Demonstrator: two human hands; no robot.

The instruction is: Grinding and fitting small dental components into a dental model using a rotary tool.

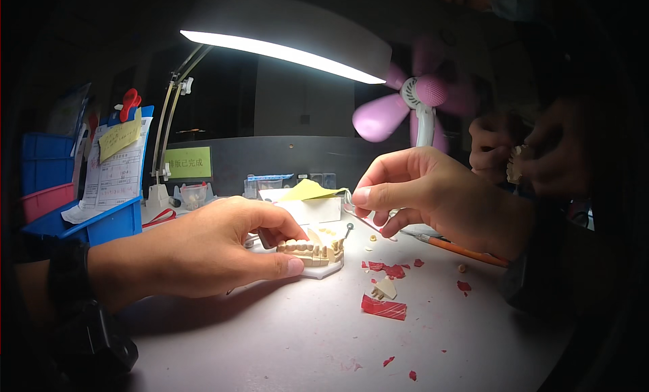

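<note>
A cream dental model with a row of teeth stands on a white base under the lamp. My left hand grips it from the left, thumb along the near side and fingers behind. Past the model's right side, my right hand is raised above the table with thumb and fingers pinched together. Something thin and pale shows at its fingertips, too small to name. Below that hand lie scraps of red wax, a flat red wax piece and a loose cream model segment.
An orange-handled tool lies under my right wrist. Behind stand a white box with a yellow-green paper, a lit lamp and a pink fan. Blue trays with papers fill the left. Another person's hands hold a model at right.
</note>
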